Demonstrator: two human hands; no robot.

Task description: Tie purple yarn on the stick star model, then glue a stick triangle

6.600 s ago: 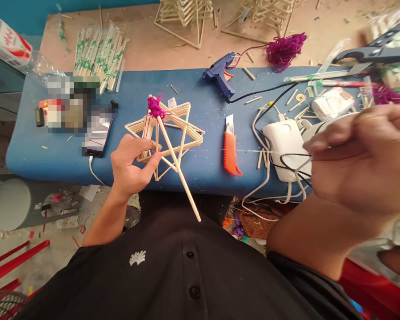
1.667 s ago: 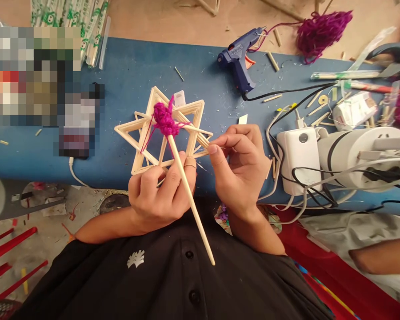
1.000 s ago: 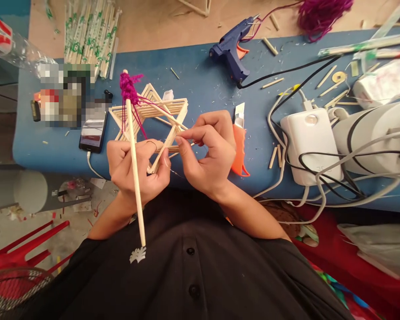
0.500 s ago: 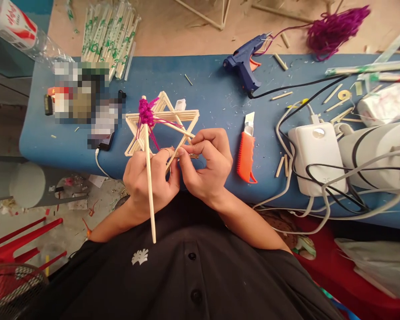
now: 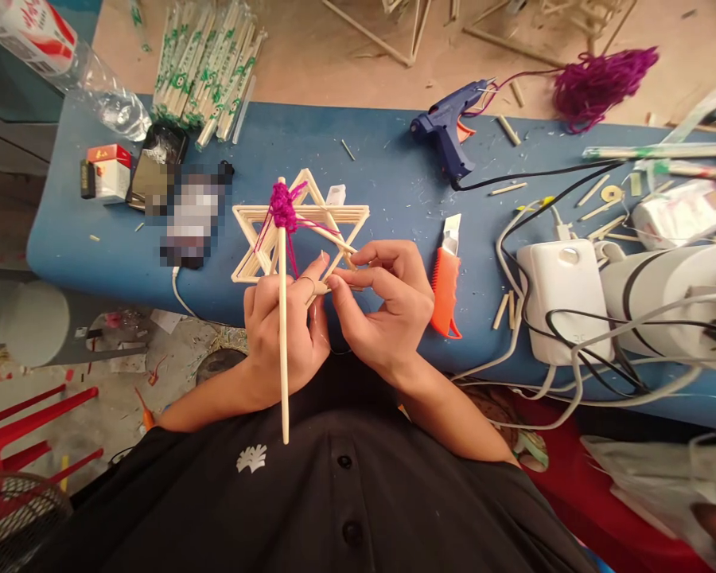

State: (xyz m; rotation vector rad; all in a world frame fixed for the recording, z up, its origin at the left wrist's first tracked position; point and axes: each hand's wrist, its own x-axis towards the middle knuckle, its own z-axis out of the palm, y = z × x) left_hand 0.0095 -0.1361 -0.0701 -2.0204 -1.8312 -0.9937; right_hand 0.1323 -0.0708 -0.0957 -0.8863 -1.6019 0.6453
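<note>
A star-shaped frame of wooden chopsticks (image 5: 349,212) sits at the near side of the blue table, in front of my body. Magenta yarn (image 5: 284,207) is wound in a knot around one long chopstick (image 5: 283,342), which points toward me across my left hand. Strands of that yarn hang inside the star. My left hand (image 5: 283,326) grips the frame's near edge between thumb and fingers, wearing a thin ring. With thumb and fingertips, my right hand (image 5: 387,302) pinches the near right sticks of the frame. Both hands partly hide the near corner.
Right of my hands lies an orange utility knife (image 5: 446,278), blade out. Beyond it rests a blue glue gun (image 5: 450,131) near a magenta yarn bundle (image 5: 602,83). A white power bank (image 5: 564,302) and cables crowd the right. Wrapped chopsticks (image 5: 206,68) and a bottle (image 5: 104,91) lie far left.
My left index finger has lifted and straightened beside the near sticks. My right fingers have loosened slightly in their pinch. The frame and both hands appear shifted a little right as the view moved.
</note>
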